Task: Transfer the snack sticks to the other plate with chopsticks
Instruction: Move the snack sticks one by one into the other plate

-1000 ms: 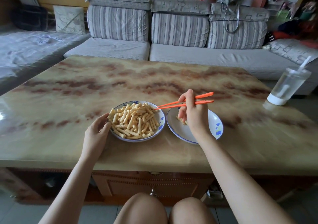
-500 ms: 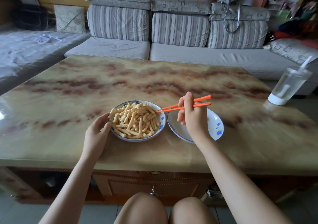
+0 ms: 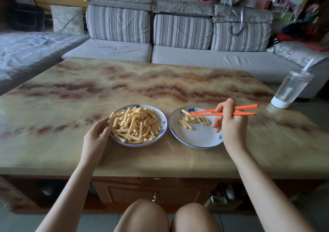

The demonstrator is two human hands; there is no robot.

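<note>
A blue-rimmed white plate [image 3: 164, 123] on the marble table holds a heap of yellow snack sticks [image 3: 136, 125]. My left hand [image 3: 97, 137] touches its left rim with curved fingers. To the right, a second blue-rimmed plate [image 3: 201, 139] carries several snack sticks [image 3: 193, 120] near its far side. My right hand [image 3: 229, 123] grips orange chopsticks [image 3: 222, 112], which point left. Their tips pinch one snack stick [image 3: 184, 111] above the far rim of the right plate.
A clear plastic cup [image 3: 289, 89] with a lid and straw stands at the table's right edge. A grey sofa [image 3: 178, 53] runs along the far side of the table. My knees [image 3: 167, 217] sit below the near table edge.
My right hand has moved right, carrying the chopsticks from the heaped plate to the far rim of the right plate with one stick pinched. The left hand stays on the left plate.
</note>
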